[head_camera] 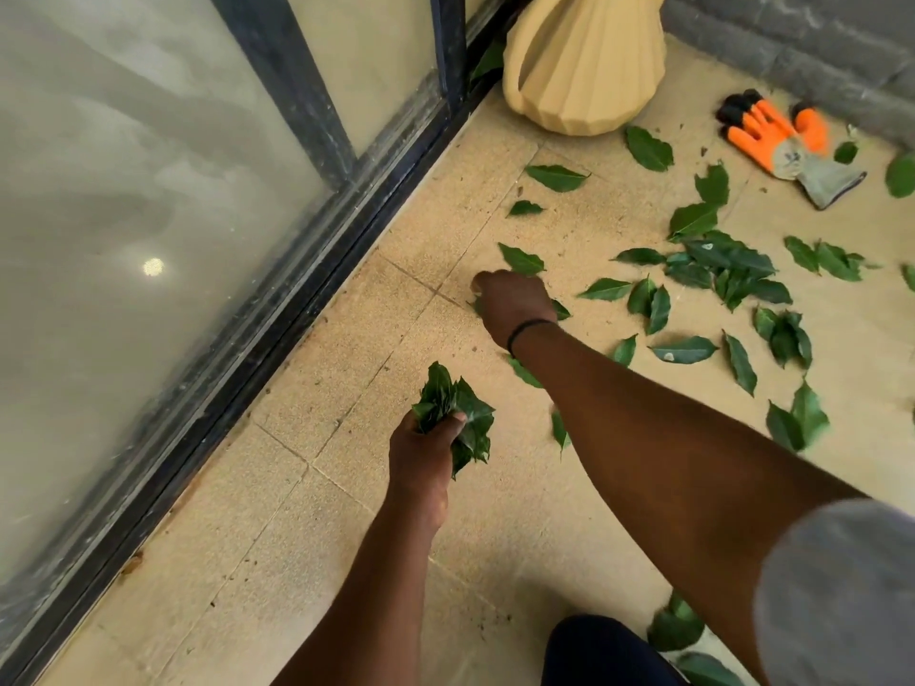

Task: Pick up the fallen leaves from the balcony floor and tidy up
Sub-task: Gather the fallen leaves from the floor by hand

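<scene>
Green leaves lie scattered over the beige tiled balcony floor [307, 512], thickest in a cluster of leaves [728, 269] at the right. My left hand [421, 458] grips a bunch of gathered leaves [458, 413] above the floor. My right hand [512, 302], with a black band at the wrist, reaches down to the floor, fingers curled over a leaf [559, 309] that peeks out from under it. Another single leaf [521, 259] lies just beyond its knuckles. Whether the fingers pinch the leaf is hidden by the back of the hand.
A ribbed cream pot [584, 61] stands in the far corner by the dark-framed glass door [307, 269]. Orange and grey work gloves [787, 141] lie by the grey wall [792, 37] at the far right. More leaves lie near my knee [594, 651].
</scene>
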